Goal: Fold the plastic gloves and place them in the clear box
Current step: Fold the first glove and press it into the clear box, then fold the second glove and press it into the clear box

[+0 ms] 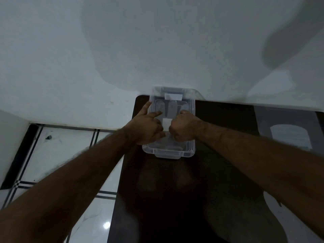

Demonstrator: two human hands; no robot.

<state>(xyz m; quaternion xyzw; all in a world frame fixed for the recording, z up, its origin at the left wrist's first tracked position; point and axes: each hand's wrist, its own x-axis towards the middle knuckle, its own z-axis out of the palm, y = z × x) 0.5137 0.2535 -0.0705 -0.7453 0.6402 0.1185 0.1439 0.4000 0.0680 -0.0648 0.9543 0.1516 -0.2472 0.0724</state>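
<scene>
A clear plastic box [192,109] stands at the far end of a dark table [219,130], against the white wall. Both my hands are over the box. My left hand [149,127] rests at the box's left side with its index finger stretched over the rim. My right hand [184,127] is curled into a fist. Between the two hands sits a small pale folded piece, a plastic glove [166,124], pinched by fingers of both hands inside the box. More translucent glove material [172,109] lies flat on the box's bottom.
A clear lid or sheet [287,135] lies on the table at the right. The table's left edge borders a white tiled floor [61,155] with dark lines. The wall rises right behind the box.
</scene>
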